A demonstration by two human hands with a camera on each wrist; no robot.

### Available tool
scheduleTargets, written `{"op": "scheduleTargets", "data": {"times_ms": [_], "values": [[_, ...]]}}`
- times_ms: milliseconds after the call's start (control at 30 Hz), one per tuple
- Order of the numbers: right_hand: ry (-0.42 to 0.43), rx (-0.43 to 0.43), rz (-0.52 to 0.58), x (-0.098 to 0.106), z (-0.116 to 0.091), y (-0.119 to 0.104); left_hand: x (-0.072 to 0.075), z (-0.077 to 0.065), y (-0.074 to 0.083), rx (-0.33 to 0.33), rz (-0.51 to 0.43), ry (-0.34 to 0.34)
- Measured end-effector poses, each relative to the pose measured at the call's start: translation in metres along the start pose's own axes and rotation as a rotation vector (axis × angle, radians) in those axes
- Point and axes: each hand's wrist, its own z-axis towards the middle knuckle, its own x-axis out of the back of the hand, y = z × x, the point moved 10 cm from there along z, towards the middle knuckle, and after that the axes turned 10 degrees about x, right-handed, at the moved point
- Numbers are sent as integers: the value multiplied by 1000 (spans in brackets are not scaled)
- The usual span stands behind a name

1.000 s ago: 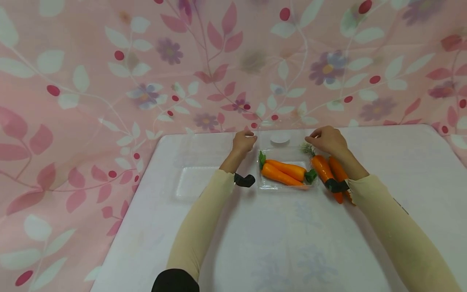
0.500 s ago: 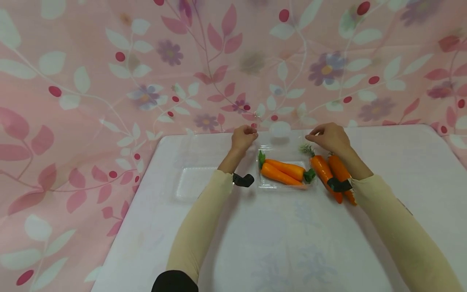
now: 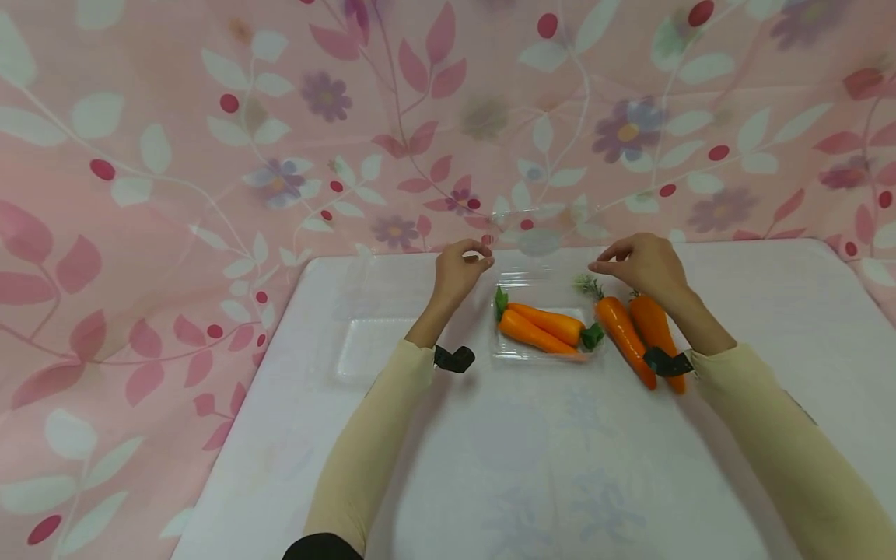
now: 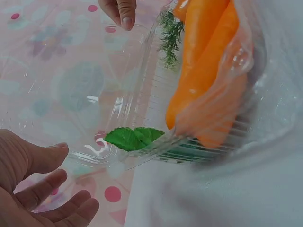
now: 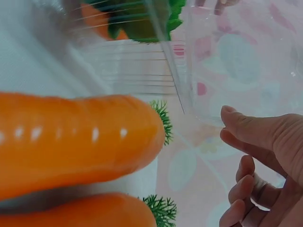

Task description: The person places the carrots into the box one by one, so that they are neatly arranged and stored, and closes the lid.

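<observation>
A clear plastic clamshell box (image 3: 516, 357) stands on the white table with two orange carrots (image 3: 540, 329) inside, their leafy green tops at opposite ends. Its hinged lid (image 3: 539, 241) is raised at the back. At the lid's left edge is my left hand (image 3: 458, 272); in the left wrist view its thumb and fingers are spread apart beside the lid's corner. On the other side, my right hand (image 3: 644, 268) pinches the lid's edge between thumb and forefinger, its other fingers loosely bent. Two more carrots (image 3: 626, 342) lie right of the box, partly under my right wrist.
A second clear plastic box (image 3: 374, 350), its lid folded back, lies on the left of the table. Behind the table's far edge hangs a pink floral cloth (image 3: 434, 117). Feathery green tops (image 3: 588, 285) of the loose carrots reach close to the box's back right corner.
The lid has swung further upright, its top edge higher against the cloth. Both hands have drawn slightly outward, left hand to the left and right hand to the right. The carrots have stayed put.
</observation>
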Motion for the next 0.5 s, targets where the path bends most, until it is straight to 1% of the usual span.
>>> {"op": "scheduleTargets", "data": {"times_ms": [67, 167, 300, 400, 500], "values": [[6, 23, -18, 2, -2, -2, 1, -4, 5, -41, 13, -20], [13, 59, -41, 3, -5, -5, 2, -10, 11, -97, 56, -33], [16, 103, -63, 4, -10, -8, 4, -19, 18, -169, 161, -26], [14, 152, -90, 5, -15, -13, 4, -27, 22, -240, 243, -27], [3, 198, -123, 4, -20, -18, 4, -35, 26, -308, 294, -37]]}}
